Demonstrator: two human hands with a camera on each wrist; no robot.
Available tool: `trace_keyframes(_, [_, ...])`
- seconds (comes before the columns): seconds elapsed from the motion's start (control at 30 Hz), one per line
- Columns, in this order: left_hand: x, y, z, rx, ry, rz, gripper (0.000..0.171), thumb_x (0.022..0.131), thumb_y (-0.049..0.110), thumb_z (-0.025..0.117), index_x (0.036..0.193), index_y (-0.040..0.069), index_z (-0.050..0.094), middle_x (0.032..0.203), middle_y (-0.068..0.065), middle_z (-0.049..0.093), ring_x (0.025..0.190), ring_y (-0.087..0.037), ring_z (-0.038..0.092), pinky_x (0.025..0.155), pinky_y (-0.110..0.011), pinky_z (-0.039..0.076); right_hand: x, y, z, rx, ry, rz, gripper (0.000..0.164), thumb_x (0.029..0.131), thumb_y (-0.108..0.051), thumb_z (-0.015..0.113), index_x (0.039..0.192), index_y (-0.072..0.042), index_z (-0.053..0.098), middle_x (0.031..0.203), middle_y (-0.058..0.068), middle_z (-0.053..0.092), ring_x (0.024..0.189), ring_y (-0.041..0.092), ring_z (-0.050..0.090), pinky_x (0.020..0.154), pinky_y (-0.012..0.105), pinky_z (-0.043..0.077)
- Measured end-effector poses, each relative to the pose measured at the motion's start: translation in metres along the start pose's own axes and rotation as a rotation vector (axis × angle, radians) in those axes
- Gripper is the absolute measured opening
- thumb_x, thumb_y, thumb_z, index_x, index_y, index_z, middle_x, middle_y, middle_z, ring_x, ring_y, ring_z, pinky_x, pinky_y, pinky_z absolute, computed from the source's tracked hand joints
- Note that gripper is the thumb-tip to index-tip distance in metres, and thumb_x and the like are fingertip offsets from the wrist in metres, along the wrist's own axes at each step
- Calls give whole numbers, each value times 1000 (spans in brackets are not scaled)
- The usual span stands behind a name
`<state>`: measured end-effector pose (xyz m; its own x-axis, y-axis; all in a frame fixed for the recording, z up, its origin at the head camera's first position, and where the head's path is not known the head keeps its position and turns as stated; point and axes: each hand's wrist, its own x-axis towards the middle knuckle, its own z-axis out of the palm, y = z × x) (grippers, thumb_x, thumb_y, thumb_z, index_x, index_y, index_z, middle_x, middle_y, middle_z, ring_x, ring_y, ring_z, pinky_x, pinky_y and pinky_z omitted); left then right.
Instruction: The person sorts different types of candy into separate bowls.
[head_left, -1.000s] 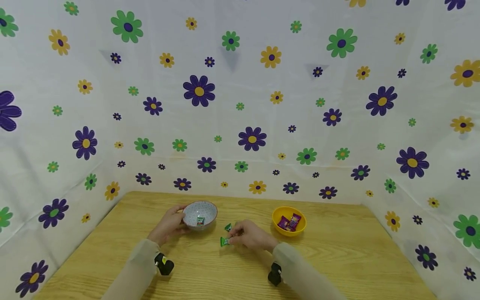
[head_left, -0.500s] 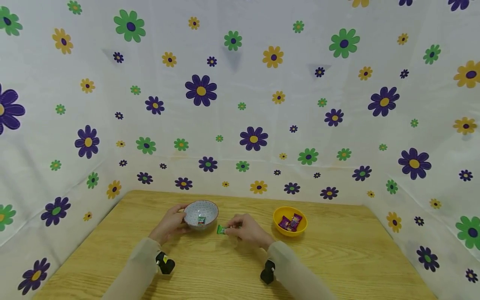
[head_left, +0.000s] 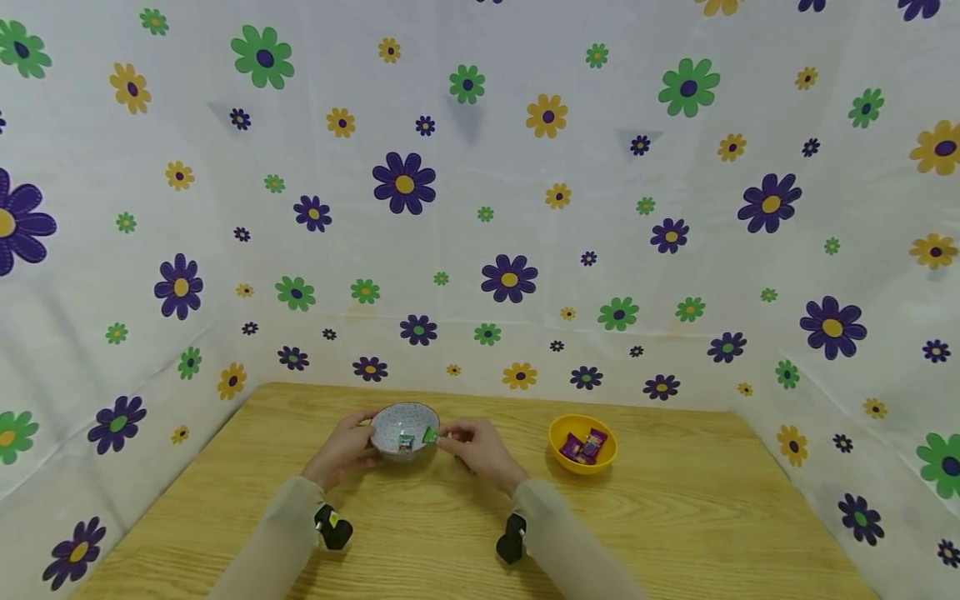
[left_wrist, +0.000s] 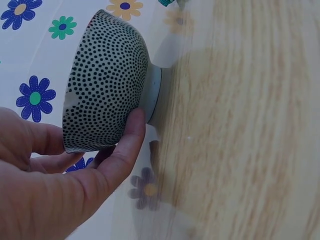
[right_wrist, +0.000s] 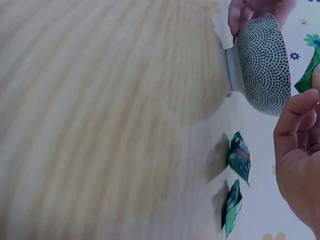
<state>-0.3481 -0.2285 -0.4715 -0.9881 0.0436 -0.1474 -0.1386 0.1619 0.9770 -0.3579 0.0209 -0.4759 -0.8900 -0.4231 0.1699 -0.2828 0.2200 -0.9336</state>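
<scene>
Pinching small green plastic-wrapped candy [head_left: 431,435] in right grip [head_left: 482,451]; likely light, take by end. Holding round dotted china bowl [left_wrist: 105,82] in left grip [head_left: 340,452].

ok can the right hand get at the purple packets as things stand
Probably not while the right hand pinches a green packet; otherwise the way looks free, with nothing visible between that hand and the purple packets in the open yellow bowl.
</scene>
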Motion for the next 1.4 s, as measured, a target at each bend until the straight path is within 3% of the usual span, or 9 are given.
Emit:
trace_keyframes(0.23, [0,1,0,-8,-5,-1,46,103,6,29,148,-3,30,133,-29,44,108,-31,55,85,-47,56,6,-5,11,70,10,4,18,95,-12,64,111,-6,71,77,-2,47,62,10,44,54,28,46])
trace_keyframes(0.43, [0,1,0,6,-6,3,46,103,6,29,148,-3,30,134,-29,43,106,-31,55,85,-46,56,10,-6,18,104,50,18,17,95,-10,64,109,-7,72,77,-2,45,64,10,43,56,30,46])
trace_keyframes(0.77, [2,-1,1,9,0,17,45,103,7,30,147,-2,32,135,-29,43,104,-31,56,83,-46,57,11,-4,26,64,29,14,17,94,-12,65,109,-8,73,74,1,52,59,11,44,56,23,42])
trace_keyframes(0.87, [2,-1,1,3,3,19,44,103,7,31,147,-2,34,133,-28,45,103,-30,57,82,-45,57,10,-2,25,72,15,18,22,96,-17,63,111,-4,72,82,10,60,62,12,45,57,24,42])
trace_keyframes(1.0, [2,-1,0,-7,-2,20,44,104,8,31,147,-2,32,132,-28,45,101,-28,58,82,-43,57,9,-1,17,113,16,41,32,99,-27,59,115,-2,70,105,19,65,67,13,45,59,27,41])
trace_keyframes(1.13, [2,0,-1,-19,-14,28,45,104,7,30,148,-3,30,132,-29,45,101,-27,58,82,-42,56,9,2,3,126,14,60,36,99,-31,59,120,-4,69,117,21,63,73,15,47,61,27,43])
trace_keyframes(1.3, [0,1,1,-27,-11,20,46,102,5,29,147,-4,30,132,-30,44,102,-29,57,83,-43,56,6,8,-18,119,-1,83,37,97,-30,62,125,-6,66,125,15,64,83,22,55,67,28,49])
trace_keyframes(1.4, [0,1,1,-17,-5,13,46,103,5,29,148,-4,31,132,-30,45,101,-28,58,83,-43,56,3,12,-30,81,21,76,34,97,-27,62,123,-6,67,118,11,65,87,21,55,73,29,49])
